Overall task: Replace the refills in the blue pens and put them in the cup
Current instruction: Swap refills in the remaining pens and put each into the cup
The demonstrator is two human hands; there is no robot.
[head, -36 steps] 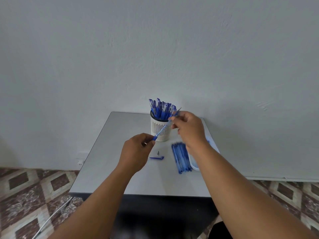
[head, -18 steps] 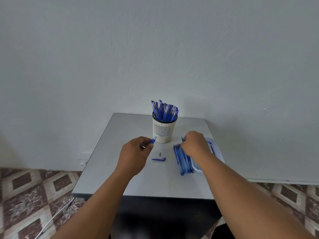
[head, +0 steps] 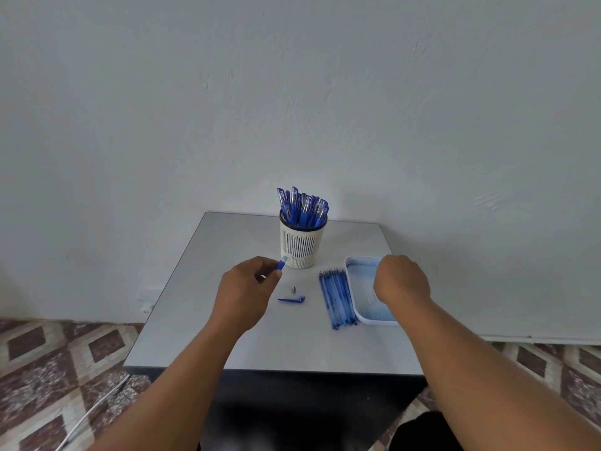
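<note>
A white slotted cup (head: 302, 247) at the back of the grey table (head: 227, 336) holds several blue pens (head: 304, 206). My left hand (head: 245, 289) grips a blue pen barrel (head: 281, 264) whose end points up at the cup's base. A row of several blue refills (head: 336, 297) lies right of centre. My right hand (head: 401, 281) hovers knuckles-up over the white tray (head: 361, 304) beside the refills; its fingers point down and are hidden, so I cannot see whether it holds anything. A blue pen cap (head: 291, 300) and a small metal tip (head: 294, 290) lie between my hands.
The table stands against a plain white wall. A patterned tile floor surrounds it, with a white cable (head: 94, 411) on the floor at the left. The tray overhangs the table's right side.
My right hand drew a thin refill out of the barrel near the cup, dropped down past the refill row and moved right over the tray. My left hand stayed put with the barrel.
</note>
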